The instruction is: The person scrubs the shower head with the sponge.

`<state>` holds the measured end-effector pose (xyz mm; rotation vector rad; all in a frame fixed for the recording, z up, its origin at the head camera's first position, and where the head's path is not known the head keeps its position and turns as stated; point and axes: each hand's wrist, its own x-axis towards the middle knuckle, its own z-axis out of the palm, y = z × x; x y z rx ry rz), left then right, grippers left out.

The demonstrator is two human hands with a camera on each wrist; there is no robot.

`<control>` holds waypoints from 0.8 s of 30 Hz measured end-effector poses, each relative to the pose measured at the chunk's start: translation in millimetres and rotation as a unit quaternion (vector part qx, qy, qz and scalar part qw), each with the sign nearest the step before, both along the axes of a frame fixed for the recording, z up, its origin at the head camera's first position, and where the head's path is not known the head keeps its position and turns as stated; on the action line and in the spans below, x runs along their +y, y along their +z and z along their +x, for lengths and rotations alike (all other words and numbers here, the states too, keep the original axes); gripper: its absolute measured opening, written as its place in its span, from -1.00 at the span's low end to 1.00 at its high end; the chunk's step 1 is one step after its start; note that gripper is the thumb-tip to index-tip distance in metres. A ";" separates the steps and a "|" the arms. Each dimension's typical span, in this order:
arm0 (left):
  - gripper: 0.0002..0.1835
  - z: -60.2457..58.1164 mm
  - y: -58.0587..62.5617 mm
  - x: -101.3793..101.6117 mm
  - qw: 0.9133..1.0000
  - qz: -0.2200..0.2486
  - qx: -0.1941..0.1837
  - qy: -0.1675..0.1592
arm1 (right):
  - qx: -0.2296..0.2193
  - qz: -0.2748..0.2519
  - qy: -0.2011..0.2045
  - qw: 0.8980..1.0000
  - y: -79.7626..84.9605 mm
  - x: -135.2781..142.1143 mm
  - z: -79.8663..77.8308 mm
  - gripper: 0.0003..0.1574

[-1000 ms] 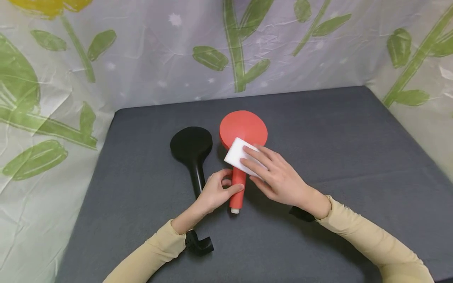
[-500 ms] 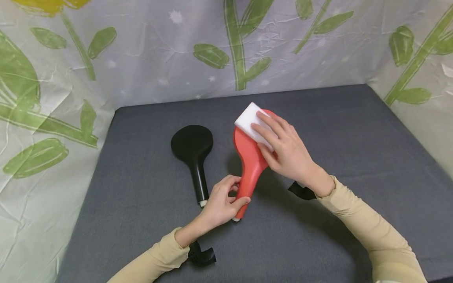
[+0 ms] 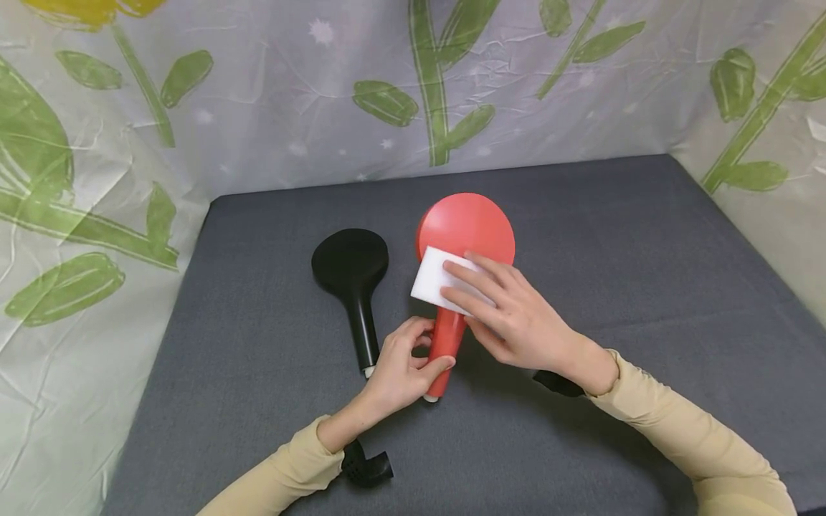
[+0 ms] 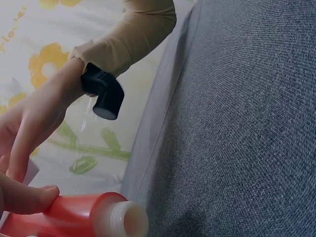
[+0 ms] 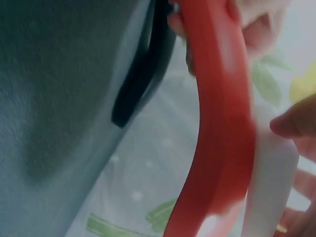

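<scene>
A red handheld shower head (image 3: 474, 222), round end away from me, is tilted above the table. Near its lower end my left hand (image 3: 403, 369) grips the handle between thumb and fingers. In the left wrist view the handle ends in a white threaded connector (image 4: 131, 219) with a hole. My right hand (image 3: 529, 315) holds a white sponge (image 3: 429, 276) against the neck, fingers spread over it. From the right wrist view, the sponge (image 5: 271, 173) lies flat along the red surface, the thumb at its edge.
A black shower head (image 3: 350, 261) of similar shape lies on the dark grey table (image 3: 613, 251), left of the red one. Black wrist cameras (image 3: 368, 466) hang under both sleeves. A flower-patterned sheet (image 3: 271, 107) surrounds the table's back and sides.
The red shower head has been lifted and shifted right. My right hand slid the sponge up over the round end, which tilted, then brought it back down to the neck.
</scene>
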<state>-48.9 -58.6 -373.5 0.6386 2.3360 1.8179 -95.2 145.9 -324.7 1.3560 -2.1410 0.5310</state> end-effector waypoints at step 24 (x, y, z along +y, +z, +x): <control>-0.60 0.9 1.7 -1.3 0.998 -0.031 0.048 0.006 | -0.024 -0.126 -0.102 0.986 19.4 12.0 -23.6 -0.48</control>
